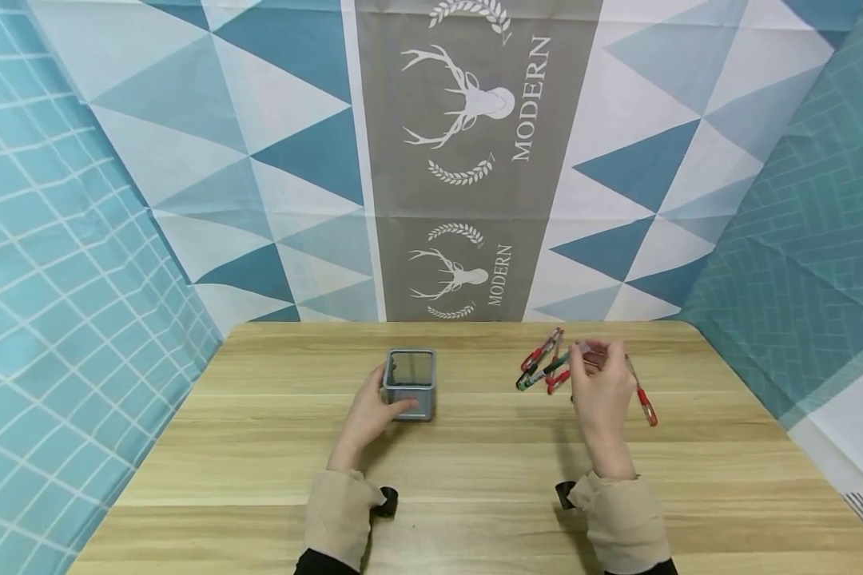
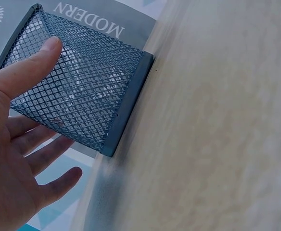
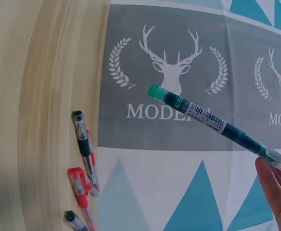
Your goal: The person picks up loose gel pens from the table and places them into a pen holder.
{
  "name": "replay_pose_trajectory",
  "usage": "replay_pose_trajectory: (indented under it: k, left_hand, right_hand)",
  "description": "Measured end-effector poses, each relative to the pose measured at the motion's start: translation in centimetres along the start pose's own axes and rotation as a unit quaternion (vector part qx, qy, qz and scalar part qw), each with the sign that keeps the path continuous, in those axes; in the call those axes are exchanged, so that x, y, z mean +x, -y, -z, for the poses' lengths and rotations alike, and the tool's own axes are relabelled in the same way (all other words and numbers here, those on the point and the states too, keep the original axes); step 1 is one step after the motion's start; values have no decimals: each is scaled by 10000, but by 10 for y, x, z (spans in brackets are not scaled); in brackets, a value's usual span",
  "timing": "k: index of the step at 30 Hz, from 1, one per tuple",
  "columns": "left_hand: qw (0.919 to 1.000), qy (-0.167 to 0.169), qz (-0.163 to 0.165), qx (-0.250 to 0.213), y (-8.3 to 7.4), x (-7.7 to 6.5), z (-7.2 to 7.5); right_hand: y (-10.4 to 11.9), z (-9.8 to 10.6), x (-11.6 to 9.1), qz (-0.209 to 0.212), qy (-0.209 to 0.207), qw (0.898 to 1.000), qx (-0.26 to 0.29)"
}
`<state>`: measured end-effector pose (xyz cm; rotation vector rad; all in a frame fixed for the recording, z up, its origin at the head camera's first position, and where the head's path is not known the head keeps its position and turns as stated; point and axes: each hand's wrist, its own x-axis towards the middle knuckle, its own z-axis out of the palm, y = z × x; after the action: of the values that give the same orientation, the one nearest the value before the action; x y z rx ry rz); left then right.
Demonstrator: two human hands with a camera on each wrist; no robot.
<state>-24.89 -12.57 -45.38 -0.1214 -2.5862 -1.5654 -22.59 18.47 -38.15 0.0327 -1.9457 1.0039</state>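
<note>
A grey-blue mesh pen holder (image 1: pixel 424 399) stands upright on the table, left of the middle. My left hand (image 1: pixel 370 411) holds it from the left, thumb across the near mesh wall (image 2: pixel 83 82) and the fingers behind the far edge. On the right, my right hand (image 1: pixel 604 391) pinches one end of a green pen (image 3: pixel 212 120) between thumb and fingers, and the pen slants up off the table. Beneath it lie several loose pens, among them a black-gripped pen (image 3: pixel 84 147) and a red pen (image 3: pixel 80 185). My fingers hide part of that pile.
Another red pen (image 1: pixel 646 406) lies just right of my right hand. The wooden table (image 1: pixel 475 495) ends at the back against a patterned cloth (image 1: pixel 467 160) printed with deer heads. A checked blue cloth (image 1: pixel 57 279) hangs on the left side.
</note>
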Motion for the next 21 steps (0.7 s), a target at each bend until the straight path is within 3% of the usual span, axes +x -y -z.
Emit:
replay_pose_trajectory:
  k: [11, 21]
  left_hand:
    - [10000, -43, -44, -35, 2, 1, 0]
    - [10000, -7, 28, -58, 0, 1, 0]
  right_hand:
    - [19, -13, -1, -65, 246, 9985, 485]
    - [40, -26, -2, 398, 295, 9957, 779]
